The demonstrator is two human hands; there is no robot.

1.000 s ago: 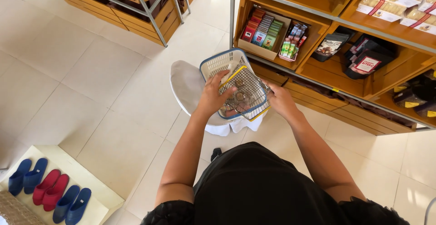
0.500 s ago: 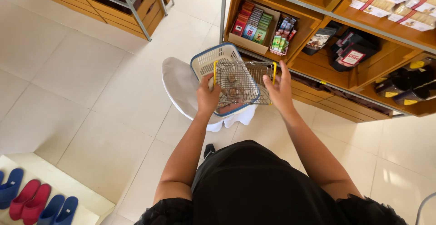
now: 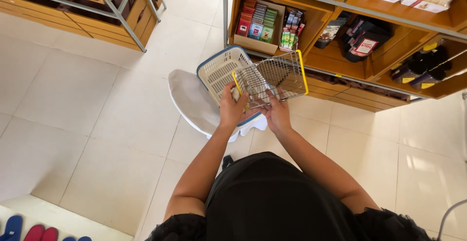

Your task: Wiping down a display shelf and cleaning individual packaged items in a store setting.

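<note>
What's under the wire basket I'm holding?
A white plastic basket with a blue rim sits under the wire basket, on a white stool. The wire basket and both hands cover its near part.

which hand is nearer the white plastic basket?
Left. The left hand lies over the white plastic basket, gripping the wire basket at its near edge. The right hand holds the wire basket's underside, off to the plastic basket's right.

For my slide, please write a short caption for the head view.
Both hands, left hand and right hand, hold a small wire basket above a white plastic basket beside wooden shelves.
</note>
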